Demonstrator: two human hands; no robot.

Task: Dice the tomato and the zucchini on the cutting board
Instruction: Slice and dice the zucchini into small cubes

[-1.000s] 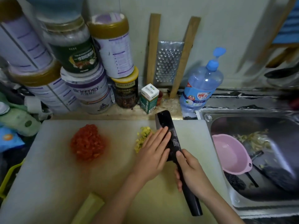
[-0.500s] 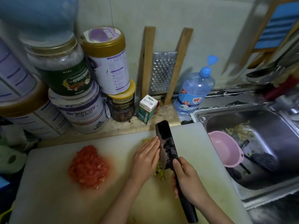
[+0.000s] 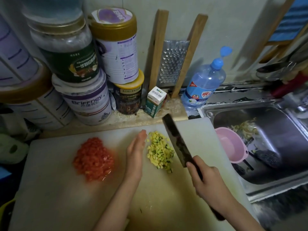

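Head view: on the white cutting board (image 3: 50, 189), the left grip (image 3: 135, 152), fingers straight and released, stands edge-on beside the diced zucchini (image 3: 160, 151) at frame centre; the right grip (image 3: 210, 182) grasps the cleaver (image 3: 177, 140) just right; diced tomato (image 3: 93, 159) lies centre-left

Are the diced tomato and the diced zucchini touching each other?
Apart. The head view shows the left hand and bare cutting board between the diced tomato and the diced zucchini.
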